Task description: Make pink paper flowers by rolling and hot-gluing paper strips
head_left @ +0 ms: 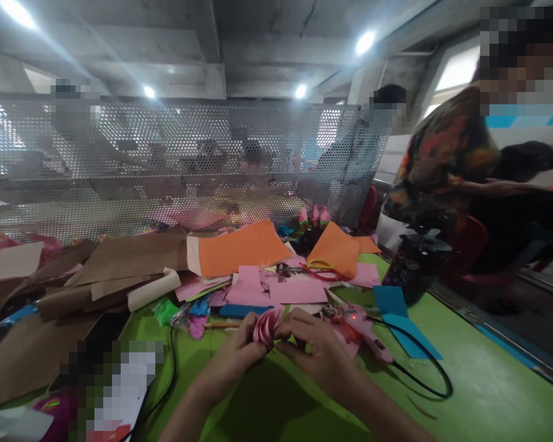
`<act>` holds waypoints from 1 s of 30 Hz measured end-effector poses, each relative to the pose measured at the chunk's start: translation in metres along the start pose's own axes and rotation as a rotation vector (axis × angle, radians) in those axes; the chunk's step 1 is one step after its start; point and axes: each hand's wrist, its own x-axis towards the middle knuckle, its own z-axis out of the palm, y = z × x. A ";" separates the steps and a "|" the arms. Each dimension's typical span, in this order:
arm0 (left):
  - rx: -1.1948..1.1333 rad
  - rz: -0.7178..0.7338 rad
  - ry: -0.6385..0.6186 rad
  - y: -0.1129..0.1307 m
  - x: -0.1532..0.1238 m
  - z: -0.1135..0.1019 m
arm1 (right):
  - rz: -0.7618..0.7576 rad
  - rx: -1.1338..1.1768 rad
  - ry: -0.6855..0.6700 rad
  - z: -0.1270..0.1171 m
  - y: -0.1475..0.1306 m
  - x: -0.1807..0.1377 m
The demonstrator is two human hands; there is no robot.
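Both of my hands meet over the green table (465, 374) and pinch a small pink folded paper flower (266, 326) between them. My left hand (239, 355) grips its left side with closed fingers. My right hand (317, 348) closes on its right side, thumb and fingers pressed to the petals. A pink glue gun (366, 334) lies just right of my right hand, its black cord (424, 380) looping over the table.
Pink paper sheets (276, 288), orange sheets (239, 248), blue paper (396, 316) and brown card (124, 258) litter the table behind my hands. A perforated metal screen (188, 159) stands at the back. A person in a patterned top (442, 159) sits at the right.
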 end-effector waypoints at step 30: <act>-0.045 0.016 -0.014 -0.016 0.005 -0.003 | -0.068 -0.019 0.105 0.007 0.000 -0.002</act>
